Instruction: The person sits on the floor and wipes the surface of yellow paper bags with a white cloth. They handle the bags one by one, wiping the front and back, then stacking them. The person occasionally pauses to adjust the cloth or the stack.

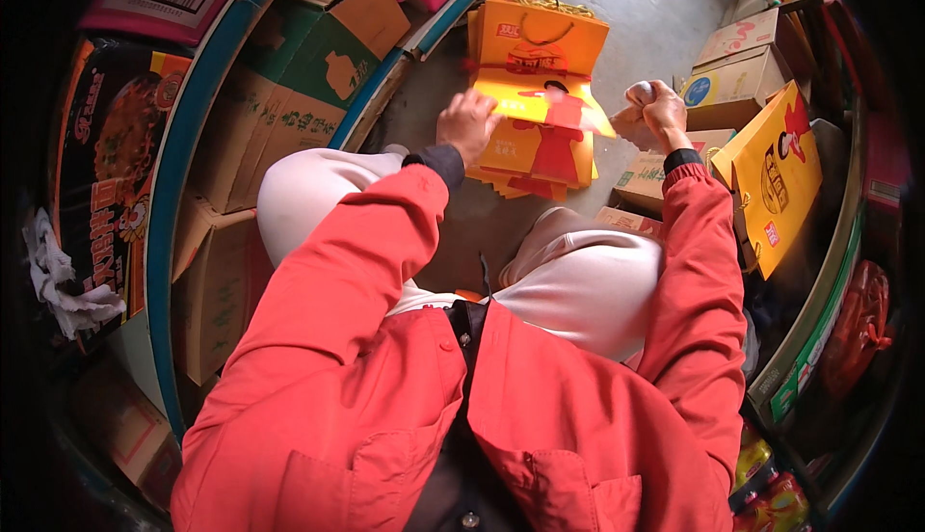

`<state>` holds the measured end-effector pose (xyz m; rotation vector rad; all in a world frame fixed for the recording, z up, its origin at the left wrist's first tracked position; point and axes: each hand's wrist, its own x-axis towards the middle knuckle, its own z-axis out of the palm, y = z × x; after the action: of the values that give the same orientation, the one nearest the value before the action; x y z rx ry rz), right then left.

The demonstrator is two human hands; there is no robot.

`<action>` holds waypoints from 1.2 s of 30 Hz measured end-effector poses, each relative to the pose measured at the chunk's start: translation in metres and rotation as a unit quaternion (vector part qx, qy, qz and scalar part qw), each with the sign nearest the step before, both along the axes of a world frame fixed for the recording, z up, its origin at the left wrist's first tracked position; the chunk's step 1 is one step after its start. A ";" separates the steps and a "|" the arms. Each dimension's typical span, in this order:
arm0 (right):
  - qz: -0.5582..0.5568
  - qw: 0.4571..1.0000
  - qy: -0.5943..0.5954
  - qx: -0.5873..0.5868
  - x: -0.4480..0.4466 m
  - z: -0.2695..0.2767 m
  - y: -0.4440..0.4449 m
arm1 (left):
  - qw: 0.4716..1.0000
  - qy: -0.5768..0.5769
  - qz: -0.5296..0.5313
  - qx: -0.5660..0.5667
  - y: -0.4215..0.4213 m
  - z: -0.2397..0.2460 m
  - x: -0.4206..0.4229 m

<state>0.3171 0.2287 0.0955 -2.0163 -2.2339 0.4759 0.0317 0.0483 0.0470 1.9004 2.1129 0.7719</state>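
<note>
A stack of flat yellow-orange paper gift bags (533,37) with cord handles lies on the floor before me. The top bag's lower part looks lifted and slightly blurred. My left hand (468,121) is at the stack's left edge with its fingers bent; whether it grips the bag I cannot tell. To the right of the stack, my right hand (656,109) is raised with its fingers curled around a crumpled, pale, thin thing (634,131), perhaps a cloth or plastic piece. Another yellow paper bag (777,170) stands tilted open at the right, beyond my right forearm.
Cardboard boxes (278,109) fill the shelf at the left, behind a blue shelf edge (160,243). More cartons (744,73) stand at the right, beside a metal shelf edge (809,329). A white rag (65,279) hangs at the far left.
</note>
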 end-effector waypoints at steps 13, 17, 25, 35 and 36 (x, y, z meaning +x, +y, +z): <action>0.010 0.997 -0.011 -0.076 -0.014 -0.017 -0.034 | 0.993 -0.090 -0.054 -0.062 0.088 0.034 -0.043; 0.092 0.995 0.000 -0.048 -0.056 -0.054 -0.065 | 0.989 -0.119 -0.048 -0.075 0.103 0.031 -0.050; 0.268 0.961 -0.064 -0.011 -0.133 -0.093 -0.157 | 0.986 -0.143 -0.024 -0.079 0.110 0.023 -0.049; 0.501 0.854 0.028 -0.141 -0.134 -0.078 -0.166 | 0.991 -0.120 -0.024 -0.046 0.116 0.014 -0.048; 0.511 0.848 0.011 -0.142 -0.121 -0.080 -0.162 | 0.993 -0.112 -0.026 -0.040 0.116 0.015 -0.048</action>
<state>0.1965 0.0665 0.0155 -0.6527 -3.2019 0.9152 -0.0161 0.1645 0.0615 1.7319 1.9219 0.8328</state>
